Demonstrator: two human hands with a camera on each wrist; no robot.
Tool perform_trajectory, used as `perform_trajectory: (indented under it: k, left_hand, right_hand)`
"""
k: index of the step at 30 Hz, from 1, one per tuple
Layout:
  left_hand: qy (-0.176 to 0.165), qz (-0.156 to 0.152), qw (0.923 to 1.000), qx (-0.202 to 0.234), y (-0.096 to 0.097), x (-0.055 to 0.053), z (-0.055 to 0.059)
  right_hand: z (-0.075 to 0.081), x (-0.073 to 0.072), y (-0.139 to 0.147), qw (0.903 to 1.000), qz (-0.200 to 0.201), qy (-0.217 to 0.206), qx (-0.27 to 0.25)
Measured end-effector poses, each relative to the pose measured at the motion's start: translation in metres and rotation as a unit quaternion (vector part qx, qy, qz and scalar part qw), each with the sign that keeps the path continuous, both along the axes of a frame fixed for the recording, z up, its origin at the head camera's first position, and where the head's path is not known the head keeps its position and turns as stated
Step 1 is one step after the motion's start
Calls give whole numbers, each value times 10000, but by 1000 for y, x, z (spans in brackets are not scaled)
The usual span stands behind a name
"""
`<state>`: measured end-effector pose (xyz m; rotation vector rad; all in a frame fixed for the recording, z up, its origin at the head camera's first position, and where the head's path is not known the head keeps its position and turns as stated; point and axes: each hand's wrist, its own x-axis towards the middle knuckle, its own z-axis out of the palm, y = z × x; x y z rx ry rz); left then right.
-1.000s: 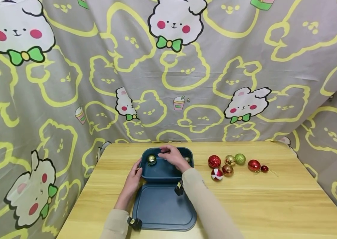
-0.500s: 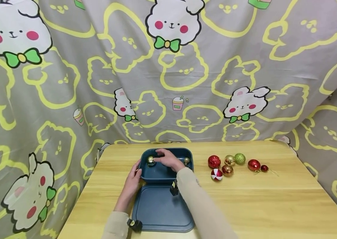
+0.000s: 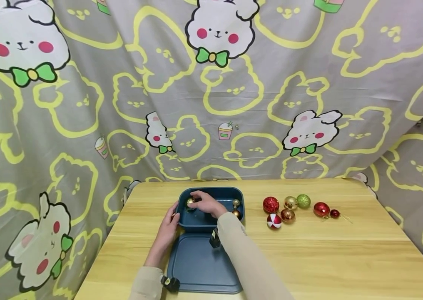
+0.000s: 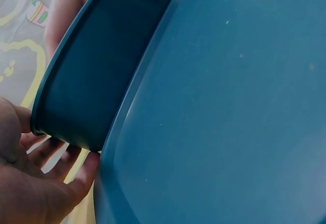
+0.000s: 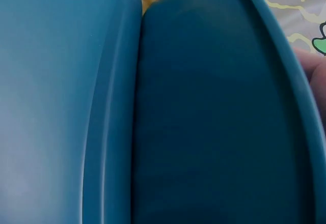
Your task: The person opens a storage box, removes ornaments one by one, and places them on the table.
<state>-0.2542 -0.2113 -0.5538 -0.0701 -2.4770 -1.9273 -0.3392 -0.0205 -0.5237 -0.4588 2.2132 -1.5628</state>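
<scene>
A dark blue rectangular box (image 3: pixel 211 228) stands near the back of the table with its top uncovered. My left hand (image 3: pixel 168 223) rests at its left end; in the left wrist view that hand's spread fingers (image 4: pixel 84 175) touch the outer wall below the rim. Reaching inside, my right hand (image 3: pixel 207 205) has thumb and fingertips around a shiny gold Christmas ball (image 3: pixel 190 203) at the left end, which they partly cover. At the right end lie a small gold ball (image 3: pixel 236 203) and a copper-coloured ball (image 3: pixel 236 213). The right wrist view shows the box wall, the right hand's fingers hidden.
A matching blue lid (image 3: pixel 204 266) lies flat in front of the box. To the right are several more ornaments, among them a red ball (image 3: pixel 271 205), a red-and-white ball (image 3: pixel 274 221) and a green ball (image 3: pixel 303 201). A patterned curtain (image 3: pixel 252 96) hangs behind the wooden table (image 3: pixel 327 258).
My right hand has moved left and lower inside the box, onto the gold ball. The copper-coloured ball at the right end has come into sight. My left hand stays at the box's left end.
</scene>
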Motion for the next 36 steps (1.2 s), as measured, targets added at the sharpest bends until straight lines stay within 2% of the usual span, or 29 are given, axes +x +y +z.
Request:
perform_trajectory:
  k: [20, 36]
  left_hand:
    - [-95, 45, 9999, 106, 1, 1, 1]
    - [-48, 54, 10000, 25, 2, 2, 2]
  right_hand:
    - [-2, 3, 0, 9970, 729, -126, 229]
    - [5, 2, 6, 9976, 672, -162, 82]
